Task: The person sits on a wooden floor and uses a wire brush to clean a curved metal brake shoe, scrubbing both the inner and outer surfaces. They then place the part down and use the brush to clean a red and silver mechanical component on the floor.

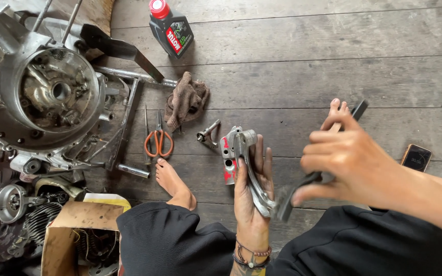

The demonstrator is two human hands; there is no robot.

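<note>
My left hand (pixel 252 190) lies palm up and holds a curved silver metal lever (pixel 252 171) with a bracket marked red at its upper end. My right hand (pixel 345 158) is closed around a dark flat tool (pixel 360 108), blurred, whose lower end meets the lever's lower end near my left palm. I sit on a grey wooden plank floor (pixel 292 71), with both bare feet out in front and black shorts over my legs.
A large engine casing (pixel 52 92) lies at the left. Orange-handled scissors (pixel 158 137), a brown rag (pixel 186 100), a small metal part (pixel 208 134), an oil bottle (pixel 171 28), a phone (pixel 416 157) and a cardboard box of parts (pixel 80 237) lie around.
</note>
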